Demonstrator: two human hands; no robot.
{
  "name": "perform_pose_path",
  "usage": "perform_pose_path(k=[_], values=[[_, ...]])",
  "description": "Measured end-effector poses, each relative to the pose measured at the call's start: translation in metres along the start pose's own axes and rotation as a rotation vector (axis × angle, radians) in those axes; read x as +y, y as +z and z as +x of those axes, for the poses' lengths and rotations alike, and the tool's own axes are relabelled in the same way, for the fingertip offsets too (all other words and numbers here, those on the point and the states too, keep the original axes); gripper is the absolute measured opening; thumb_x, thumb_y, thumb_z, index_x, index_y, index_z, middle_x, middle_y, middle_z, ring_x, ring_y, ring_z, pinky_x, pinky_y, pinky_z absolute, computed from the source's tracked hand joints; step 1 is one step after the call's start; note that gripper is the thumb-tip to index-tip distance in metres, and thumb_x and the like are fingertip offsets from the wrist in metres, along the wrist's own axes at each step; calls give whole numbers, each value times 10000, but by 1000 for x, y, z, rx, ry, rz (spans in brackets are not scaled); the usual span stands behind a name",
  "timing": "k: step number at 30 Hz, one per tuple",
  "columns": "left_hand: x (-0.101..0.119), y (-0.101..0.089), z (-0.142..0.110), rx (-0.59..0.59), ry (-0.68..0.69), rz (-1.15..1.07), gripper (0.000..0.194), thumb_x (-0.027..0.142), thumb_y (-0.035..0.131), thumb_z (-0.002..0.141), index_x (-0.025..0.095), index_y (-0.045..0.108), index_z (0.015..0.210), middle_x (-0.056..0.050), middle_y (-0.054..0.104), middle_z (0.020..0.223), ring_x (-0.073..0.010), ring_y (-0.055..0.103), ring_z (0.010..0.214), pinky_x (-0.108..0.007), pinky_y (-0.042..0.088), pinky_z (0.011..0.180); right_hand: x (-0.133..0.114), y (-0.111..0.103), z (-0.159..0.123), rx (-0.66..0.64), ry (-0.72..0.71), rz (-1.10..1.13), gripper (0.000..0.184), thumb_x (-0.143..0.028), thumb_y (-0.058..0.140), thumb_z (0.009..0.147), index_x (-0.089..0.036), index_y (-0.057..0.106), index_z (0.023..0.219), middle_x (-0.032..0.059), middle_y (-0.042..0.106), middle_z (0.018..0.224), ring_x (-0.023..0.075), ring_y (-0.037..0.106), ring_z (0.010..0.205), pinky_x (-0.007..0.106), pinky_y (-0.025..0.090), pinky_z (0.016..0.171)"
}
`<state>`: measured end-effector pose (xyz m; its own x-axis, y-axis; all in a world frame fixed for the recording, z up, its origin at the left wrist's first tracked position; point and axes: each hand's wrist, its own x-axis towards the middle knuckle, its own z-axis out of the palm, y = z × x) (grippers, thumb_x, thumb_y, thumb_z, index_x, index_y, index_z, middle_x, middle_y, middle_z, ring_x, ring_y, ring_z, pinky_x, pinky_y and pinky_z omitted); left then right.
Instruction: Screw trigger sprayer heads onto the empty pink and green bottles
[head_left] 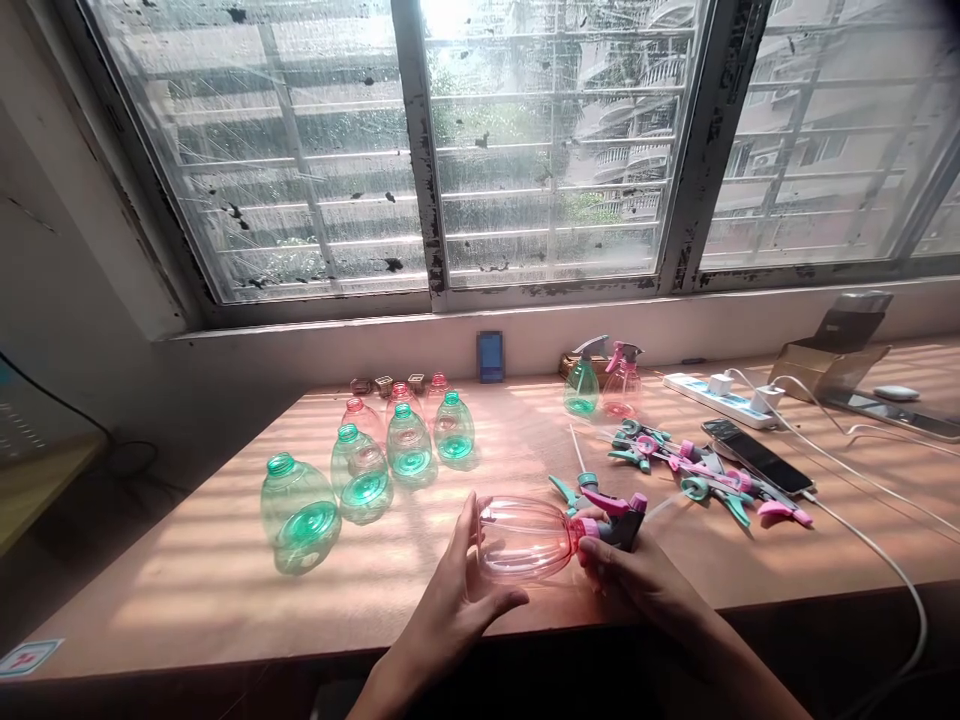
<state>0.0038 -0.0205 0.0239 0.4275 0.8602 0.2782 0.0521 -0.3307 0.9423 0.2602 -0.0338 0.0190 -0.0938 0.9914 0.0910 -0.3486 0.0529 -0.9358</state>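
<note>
A clear pink spray bottle point(525, 545) lies sideways in the air over the table's front edge, its base toward the left. My left hand point(463, 590) cradles that base, fingers behind it and thumb below. At the neck, my right hand point(637, 578) has its thumb and fingers closed round the pink collar of the grey and pink spray head point(619, 512). The head sits on the bottle's mouth; how tightly, I cannot tell. Just behind it, a loose green spray head point(581, 487) rests on the table with its tube pointing away.
Several green bottles point(300, 510) and pink bottles point(361, 412) without heads stand left. Loose spray heads point(697, 465) are heaped at right beside a phone point(757, 458). Behind are two bottles with heads, one green point(581, 388), and a power strip point(720, 400) with trailing white cables.
</note>
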Motion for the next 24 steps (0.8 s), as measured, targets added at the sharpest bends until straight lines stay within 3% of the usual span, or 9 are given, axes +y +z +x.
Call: perform_pose_path(k=[4,9,13,16,20,24], values=[[6,-1,1,-36,-35,-38,985,422,765,872,368,118,1612,-135,262,1668,-363,509,1368,-544,409,1143,1,0,0,-7,-7,-3,407,-469,862,749,-175,653,938,-12,645,650,124,545,476,253,441,451],[1,-2,-1,5,8,75,885,410,711,920,391,149,1603,-106,297,1655,-340,429,1433,-549,294,1202,0,0,0,-5,-6,13,380,-464,863,750,-171,673,900,-17,630,639,114,531,470,246,435,449],[0,0,-1,-25,36,44,1020,403,766,874,356,67,1616,-130,290,1654,-344,399,1452,-542,271,1211,1,-1,-1,-2,2,3,392,-460,872,744,-177,665,920,-23,631,626,119,539,471,243,423,448],[5,1,1,-31,0,-7,1118,394,827,816,335,53,1620,-151,283,1654,-365,431,1424,-523,366,1167,2,-2,-1,14,19,0,431,-460,888,724,-192,654,968,-23,643,629,134,560,483,251,433,457],[7,-1,2,-43,-44,-35,1049,418,787,852,361,71,1616,-145,333,1628,-347,551,1318,-495,462,1092,2,-3,0,8,3,-2,418,-470,869,747,-186,661,973,-9,660,649,130,561,485,242,427,453],[2,-2,0,1,-10,43,954,415,761,878,418,133,1598,-110,355,1600,-327,514,1355,-490,389,1146,1,-3,1,9,-21,-3,416,-468,856,764,-180,675,1003,-4,667,659,116,547,481,224,410,443]])
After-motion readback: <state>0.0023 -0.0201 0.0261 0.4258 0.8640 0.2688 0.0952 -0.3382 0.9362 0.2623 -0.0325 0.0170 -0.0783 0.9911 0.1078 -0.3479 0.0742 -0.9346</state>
